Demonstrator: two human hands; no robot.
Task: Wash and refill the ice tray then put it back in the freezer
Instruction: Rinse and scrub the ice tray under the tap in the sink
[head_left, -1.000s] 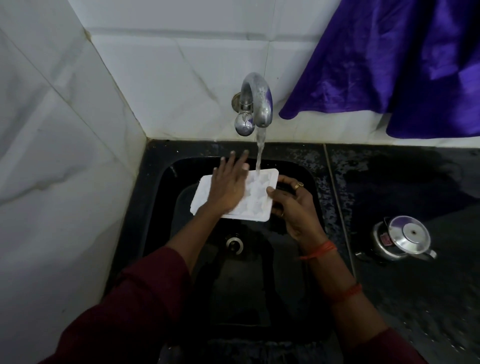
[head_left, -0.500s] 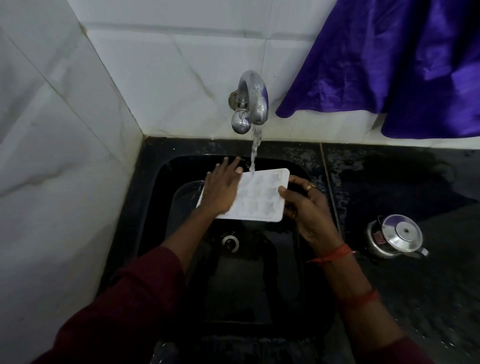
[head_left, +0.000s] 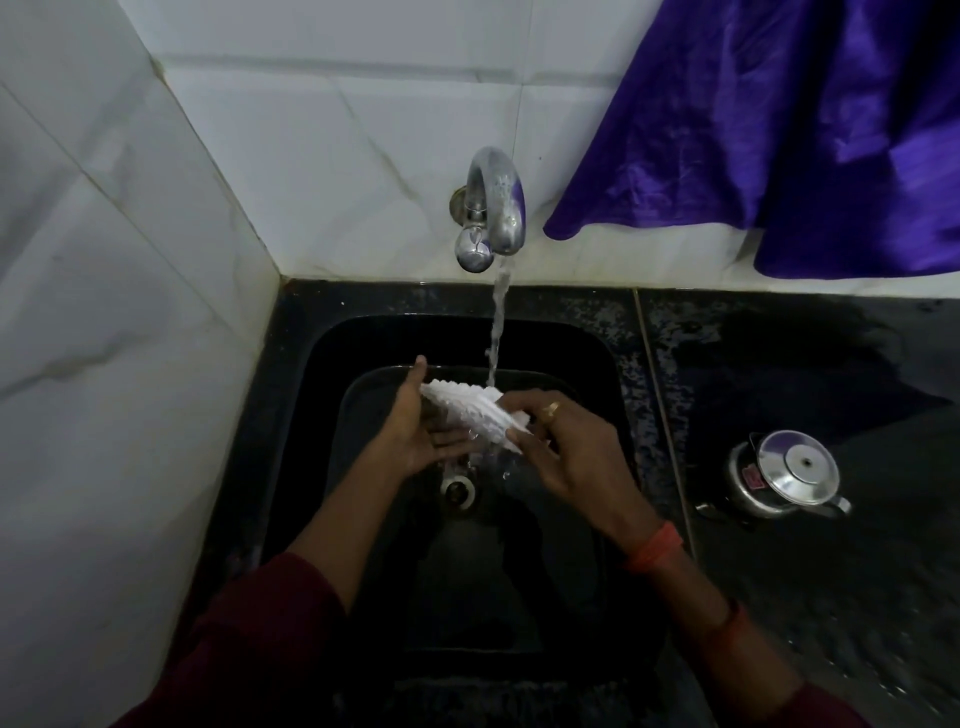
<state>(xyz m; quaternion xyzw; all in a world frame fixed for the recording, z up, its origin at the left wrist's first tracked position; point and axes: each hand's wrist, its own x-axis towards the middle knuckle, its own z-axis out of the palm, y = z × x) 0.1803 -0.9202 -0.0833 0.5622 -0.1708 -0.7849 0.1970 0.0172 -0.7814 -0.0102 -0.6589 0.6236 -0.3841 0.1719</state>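
Two hands meet over the middle of the black sink (head_left: 322, 395), with the white ice tray (head_left: 467, 410) between them, turned up on its long edge and slanting down toward the sink's right wall. The left hand (head_left: 421, 431) lies palm up with its fingers stretched nearly straight under the tray and its thumb raised against the tray's left end; it props the tray rather than grips it. The right hand (head_left: 571, 452), a gold ring (head_left: 551, 409) on one finger, has its fingers and thumb curled round the tray's right end and pinches it. From the steel tap (head_left: 493, 208) on the tiled wall behind the sink, a stream of water (head_left: 498, 322) falls onto the tray's upper edge, and blurred drops hang below it, above the sink's drain (head_left: 457, 491). On the wet dark counter (head_left: 779, 374) to the right of the sink stands a small lidded steel pot (head_left: 784, 475). A purple cloth (head_left: 779, 130) hangs above that counter, behind and right of the sink.
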